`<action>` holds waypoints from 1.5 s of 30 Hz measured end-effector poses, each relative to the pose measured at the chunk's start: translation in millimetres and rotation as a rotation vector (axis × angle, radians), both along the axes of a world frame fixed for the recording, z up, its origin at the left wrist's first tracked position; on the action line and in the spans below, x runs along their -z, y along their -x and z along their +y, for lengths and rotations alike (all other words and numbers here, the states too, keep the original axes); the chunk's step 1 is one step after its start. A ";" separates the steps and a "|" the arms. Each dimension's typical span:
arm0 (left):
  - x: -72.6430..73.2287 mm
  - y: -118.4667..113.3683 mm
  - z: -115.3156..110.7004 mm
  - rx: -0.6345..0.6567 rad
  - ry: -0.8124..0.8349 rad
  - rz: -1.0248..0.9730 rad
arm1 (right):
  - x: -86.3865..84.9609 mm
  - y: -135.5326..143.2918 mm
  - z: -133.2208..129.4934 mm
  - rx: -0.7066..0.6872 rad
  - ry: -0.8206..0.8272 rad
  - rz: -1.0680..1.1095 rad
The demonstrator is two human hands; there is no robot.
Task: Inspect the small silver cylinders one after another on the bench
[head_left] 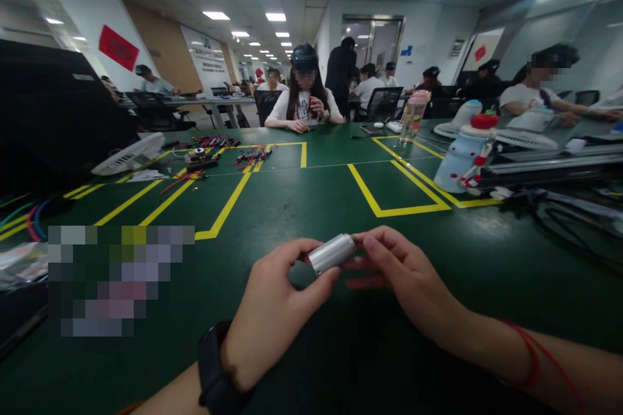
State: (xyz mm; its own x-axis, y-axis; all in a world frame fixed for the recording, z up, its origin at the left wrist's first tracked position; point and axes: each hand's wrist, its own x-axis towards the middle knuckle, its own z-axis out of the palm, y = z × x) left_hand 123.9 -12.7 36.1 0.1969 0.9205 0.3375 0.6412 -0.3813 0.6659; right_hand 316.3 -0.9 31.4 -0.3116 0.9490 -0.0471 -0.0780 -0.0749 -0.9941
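A silver metal cylinder is held above the green table, tilted with its right end higher. My left hand grips its body between thumb and fingers, and a black watch is on that wrist. At the cylinder's right end, the thumb and index finger of my right hand are pinched together, touching a small part there that I cannot make out clearly. The lower fingers of that hand are blurred and partly hidden. A red cord circles my right wrist.
Yellow tape marks the green table. Bundles of coloured wires and a white fan lie left. A light-blue bottle, a pink-lidded bottle and black cables are right. A person sits opposite.
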 end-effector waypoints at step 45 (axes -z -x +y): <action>6.4 11.7 33.6 -0.003 0.072 0.154 | 31.3 -9.4 32.2 -0.075 -0.575 -0.569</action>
